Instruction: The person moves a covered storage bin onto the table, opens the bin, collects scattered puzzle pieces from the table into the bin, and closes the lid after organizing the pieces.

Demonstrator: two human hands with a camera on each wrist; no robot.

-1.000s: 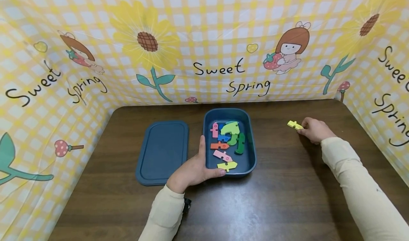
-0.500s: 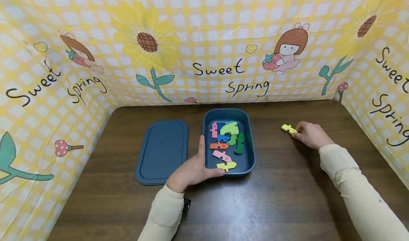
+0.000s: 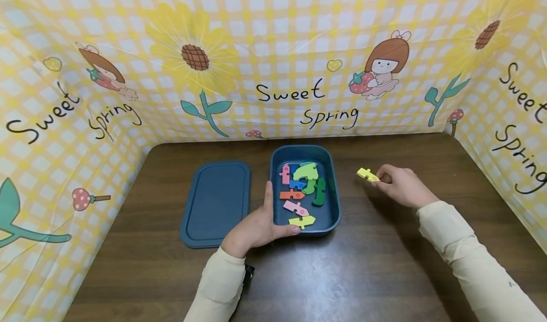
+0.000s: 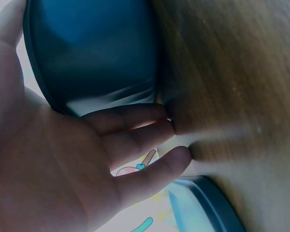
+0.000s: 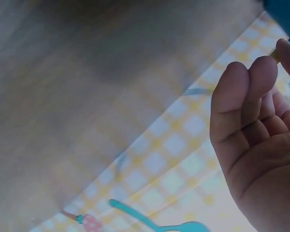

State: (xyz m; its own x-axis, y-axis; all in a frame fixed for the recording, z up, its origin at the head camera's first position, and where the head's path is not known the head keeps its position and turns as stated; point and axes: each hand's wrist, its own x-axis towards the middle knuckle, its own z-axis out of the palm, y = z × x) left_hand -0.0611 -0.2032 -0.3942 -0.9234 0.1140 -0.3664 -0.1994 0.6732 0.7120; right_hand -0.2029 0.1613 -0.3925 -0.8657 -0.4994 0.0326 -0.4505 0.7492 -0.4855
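In the head view my right hand [image 3: 403, 185] pinches one end of a yellow puzzle piece [image 3: 366, 174], held over the table right of a dark blue box [image 3: 335, 194]. The right wrist view shows only a sliver of this piece between thumb and fingertips. My left hand [image 3: 256, 229] rests against the box's near left corner, index finger along the left side, thumb at the front rim. Its other fingers stretch out straight beside the wall in the left wrist view. Inside lie several puzzle pieces: pink, blue, orange, green and a yellow one [image 3: 302, 222] near the thumb.
A flat dark blue lid [image 3: 218, 203] lies on the brown wooden table [image 3: 141, 265], left of the box. Yellow checked cloth [image 3: 278, 42] with flowers and lettering stands round the back and sides.
My right hand has moved left toward the box with the yellow puzzle piece, lifting it away from the tabletop. The left hand and the box keep their place.
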